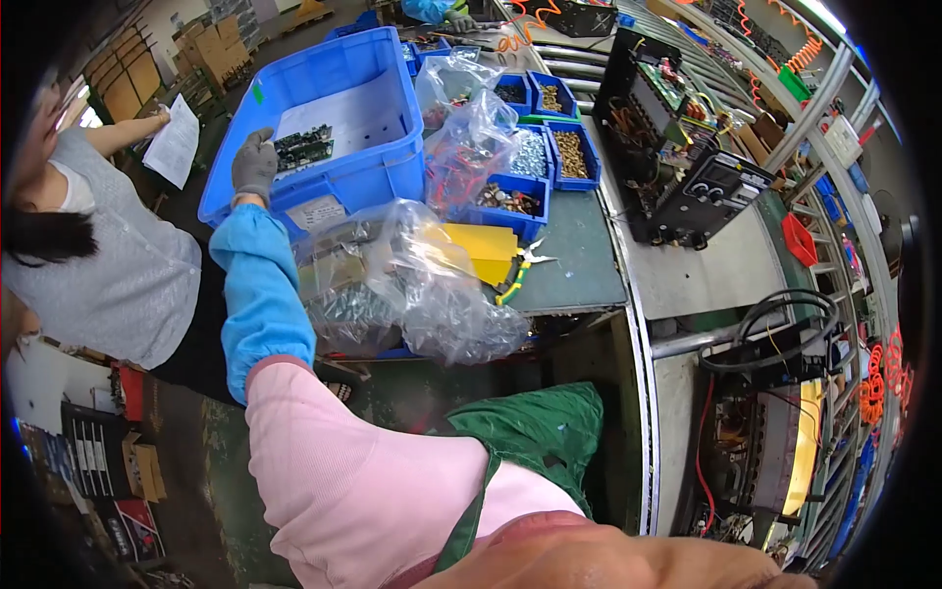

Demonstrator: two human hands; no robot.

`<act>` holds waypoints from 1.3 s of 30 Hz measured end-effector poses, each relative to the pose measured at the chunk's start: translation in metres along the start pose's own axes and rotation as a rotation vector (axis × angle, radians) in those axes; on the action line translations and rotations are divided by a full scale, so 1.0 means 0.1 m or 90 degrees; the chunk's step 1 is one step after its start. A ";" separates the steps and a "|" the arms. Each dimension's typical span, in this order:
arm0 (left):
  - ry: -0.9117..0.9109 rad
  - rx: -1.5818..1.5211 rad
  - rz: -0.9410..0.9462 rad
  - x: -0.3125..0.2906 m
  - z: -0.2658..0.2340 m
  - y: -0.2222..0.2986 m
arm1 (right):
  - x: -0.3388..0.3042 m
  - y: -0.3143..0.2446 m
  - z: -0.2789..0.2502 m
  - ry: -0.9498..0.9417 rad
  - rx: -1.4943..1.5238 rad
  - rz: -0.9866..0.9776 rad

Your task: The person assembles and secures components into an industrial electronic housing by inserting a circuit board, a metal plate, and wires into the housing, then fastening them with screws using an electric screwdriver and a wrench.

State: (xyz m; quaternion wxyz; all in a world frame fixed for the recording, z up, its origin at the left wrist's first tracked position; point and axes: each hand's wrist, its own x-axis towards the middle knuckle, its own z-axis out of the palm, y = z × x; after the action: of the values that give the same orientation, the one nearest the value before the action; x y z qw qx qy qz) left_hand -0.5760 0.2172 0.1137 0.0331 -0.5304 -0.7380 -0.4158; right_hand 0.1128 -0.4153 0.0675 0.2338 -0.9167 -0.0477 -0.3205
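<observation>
My left hand (256,165), in a grey glove and a light blue sleeve cover, reaches over the near rim of a large blue plastic tub (343,191). Just right of the hand, several green circuit boards (305,147) lie together in the tub on a white sheet (365,126). The fingers are mostly hidden, so whether they grip a board or the tub cannot be made out. My right hand is out of view.
Clear plastic bags (412,285), a yellow bin (481,250) and green-handled pliers (520,270) lie nearer me. Small blue bins (574,157) hold screws and fittings. An opened machine (677,147) stands on the right-hand line. At left, a person (118,245) holds paper (174,142).
</observation>
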 end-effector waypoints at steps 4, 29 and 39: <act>-0.228 0.283 0.005 0.63 0.04 -0.46 | 0.12 -0.03 0.06 -0.056 0.033 0.041; -0.855 0.823 0.007 1.35 0.49 -1.06 | 1.01 1.48 0.61 -0.253 -0.865 -0.426; -0.619 0.586 -0.219 1.06 0.73 -0.22 | 1.04 1.60 0.67 -0.009 -0.722 -0.529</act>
State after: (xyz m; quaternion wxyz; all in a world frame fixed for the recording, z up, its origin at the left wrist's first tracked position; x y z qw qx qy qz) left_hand -0.6118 0.3424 0.1055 -0.1461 -0.4638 -0.8442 0.2256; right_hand 0.2714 -0.5329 0.0210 -0.4221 -0.8054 -0.2210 -0.3526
